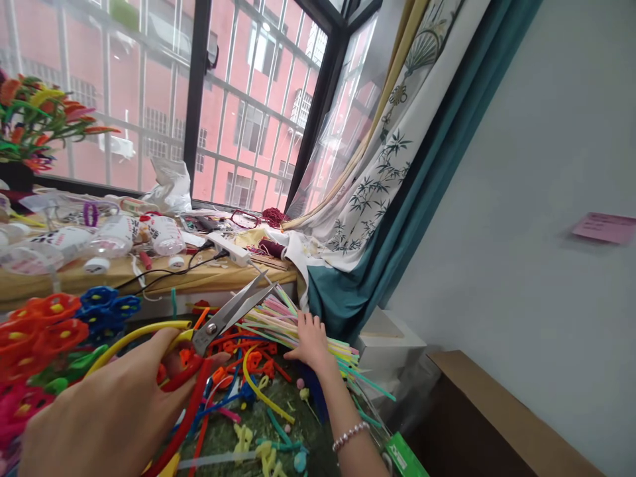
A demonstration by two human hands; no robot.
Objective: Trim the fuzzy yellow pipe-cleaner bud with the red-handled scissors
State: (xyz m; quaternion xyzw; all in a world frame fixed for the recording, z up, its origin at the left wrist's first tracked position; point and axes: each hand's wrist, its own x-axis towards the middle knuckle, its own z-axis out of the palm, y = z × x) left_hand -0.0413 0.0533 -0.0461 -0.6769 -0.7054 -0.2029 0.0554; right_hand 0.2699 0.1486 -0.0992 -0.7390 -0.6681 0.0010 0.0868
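Observation:
My left hand point(114, 397) is closed round a pair of scissors point(213, 324) with red and yellow handles. Their blades stand slightly apart, pointing up and away to the right. Further off, my right hand point(312, 341), with a beaded bracelet at the wrist, lies palm down over a bundle of pastel pipe cleaners point(278, 315). Its fingers stretch forward and the thumb is spread to the left. Between the hands, orange, red and blue pipe cleaner pieces point(253, 361) lie in a tangle, with a bent yellow pipe cleaner point(271, 401) nearer me. Small pale-yellow twisted pieces point(243, 440) lie in front.
Orange flowers point(44, 324) and blue flowers point(106, 311) stand at the left. The windowsill point(163, 285) holds plastic bottles point(116, 235), a power strip point(228, 248) and cords. At the right are curtains point(368, 278), a cardboard box point(497, 397) and a green box point(405, 457).

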